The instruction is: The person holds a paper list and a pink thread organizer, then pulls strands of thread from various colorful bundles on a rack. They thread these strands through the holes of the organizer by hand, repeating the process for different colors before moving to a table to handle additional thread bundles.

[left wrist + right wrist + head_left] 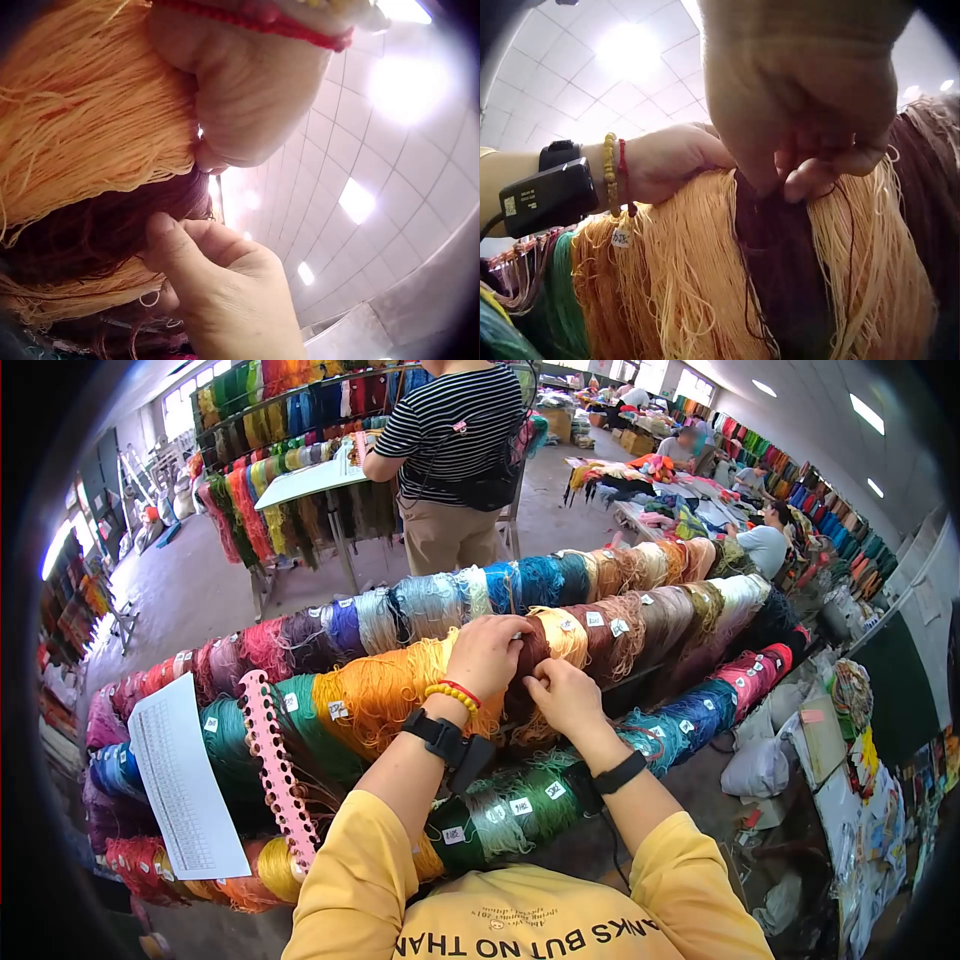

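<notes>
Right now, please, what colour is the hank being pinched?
Dark reddish-brown; the hank shows best in the right wrist view.

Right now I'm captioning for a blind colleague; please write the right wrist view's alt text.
The right hand pinches a dark maroon skein hanging between pale orange skeins; the left hand is close beside it, under a bright ceiling light.

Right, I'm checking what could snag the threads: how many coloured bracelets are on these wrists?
2, both by the left hand: a yellow beaded bracelet and, nearer that hand, a red one.
</notes>
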Tool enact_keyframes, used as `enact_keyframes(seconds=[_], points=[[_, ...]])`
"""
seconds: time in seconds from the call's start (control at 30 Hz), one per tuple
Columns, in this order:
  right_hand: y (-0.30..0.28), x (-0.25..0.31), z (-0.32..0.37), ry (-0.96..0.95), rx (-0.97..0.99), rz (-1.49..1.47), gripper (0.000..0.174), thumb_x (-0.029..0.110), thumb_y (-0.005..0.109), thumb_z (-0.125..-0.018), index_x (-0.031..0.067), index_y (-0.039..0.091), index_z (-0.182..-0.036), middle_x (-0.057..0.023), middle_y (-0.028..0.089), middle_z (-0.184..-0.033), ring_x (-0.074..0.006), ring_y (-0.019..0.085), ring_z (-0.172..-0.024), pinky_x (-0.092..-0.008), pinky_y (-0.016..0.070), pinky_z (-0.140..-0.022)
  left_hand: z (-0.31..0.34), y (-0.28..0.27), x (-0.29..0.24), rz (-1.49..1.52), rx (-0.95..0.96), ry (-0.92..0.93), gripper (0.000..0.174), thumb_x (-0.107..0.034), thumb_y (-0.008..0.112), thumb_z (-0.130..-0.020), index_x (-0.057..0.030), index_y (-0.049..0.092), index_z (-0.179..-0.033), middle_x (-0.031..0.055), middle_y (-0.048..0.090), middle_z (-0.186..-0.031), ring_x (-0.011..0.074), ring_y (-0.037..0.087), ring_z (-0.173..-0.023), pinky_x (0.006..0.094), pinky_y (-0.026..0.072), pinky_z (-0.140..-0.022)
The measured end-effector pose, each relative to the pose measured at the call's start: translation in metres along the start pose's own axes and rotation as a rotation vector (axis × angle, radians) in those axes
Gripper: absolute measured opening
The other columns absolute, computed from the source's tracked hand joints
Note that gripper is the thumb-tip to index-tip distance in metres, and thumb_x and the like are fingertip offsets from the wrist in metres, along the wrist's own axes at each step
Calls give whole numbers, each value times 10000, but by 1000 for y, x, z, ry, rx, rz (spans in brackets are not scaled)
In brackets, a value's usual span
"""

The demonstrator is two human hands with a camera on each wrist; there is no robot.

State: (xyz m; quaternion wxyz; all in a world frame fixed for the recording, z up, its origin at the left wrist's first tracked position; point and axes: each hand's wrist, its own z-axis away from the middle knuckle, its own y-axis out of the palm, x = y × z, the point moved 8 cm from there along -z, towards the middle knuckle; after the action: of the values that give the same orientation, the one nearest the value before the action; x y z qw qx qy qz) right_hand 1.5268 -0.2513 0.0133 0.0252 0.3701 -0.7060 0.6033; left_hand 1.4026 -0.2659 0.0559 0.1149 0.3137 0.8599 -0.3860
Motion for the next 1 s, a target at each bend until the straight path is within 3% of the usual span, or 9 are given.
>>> enact_keyframes(seconds=[0.13,0.17,0.3,0.7,1.0], points=[[-3,-8,-2,-50,-106,-252,154,227,609,-781,80,605,-829,-107,613,-812,-301,602,-705,-379,479,-639,2,-1,2,-5,10,-32,170,-44,586,-728,-77,618,-891,90,639,-919,299,578,-882,389,457,-798],[0,-13,-2,-22,-60,-374,122,159,597,-801,47,600,-848,-93,628,-785,-227,603,-614,-310,472,-583,1,0,3,-8,17,-37,169,-46,587,-728,-78,618,-892,90,639,-919,297,578,-883,388,457,-799],[15,-21,3,215,158,-1050,112,59,555,-843,-28,557,-914,-54,617,-748,-67,541,-566,-193,426,-531,1,0,3,-8,19,-40,170,-50,594,-727,-81,619,-893,86,639,-927,289,578,-885,384,458,-795],[10,-31,18,302,209,-1009,143,160,549,-881,21,577,-882,-33,627,-738,-60,543,-554,-174,412,-512,2,0,2,-26,7,-20,166,-46,594,-726,-83,623,-885,70,641,-938,281,577,-876,376,456,-792],[9,-29,23,294,236,-1053,123,110,584,-848,12,575,-921,-20,606,-723,-66,547,-562,-180,422,-520,3,-2,2,62,-1,-1,141,-41,575,-735,-71,618,-866,88,637,-921,292,576,-873,395,444,-795]])
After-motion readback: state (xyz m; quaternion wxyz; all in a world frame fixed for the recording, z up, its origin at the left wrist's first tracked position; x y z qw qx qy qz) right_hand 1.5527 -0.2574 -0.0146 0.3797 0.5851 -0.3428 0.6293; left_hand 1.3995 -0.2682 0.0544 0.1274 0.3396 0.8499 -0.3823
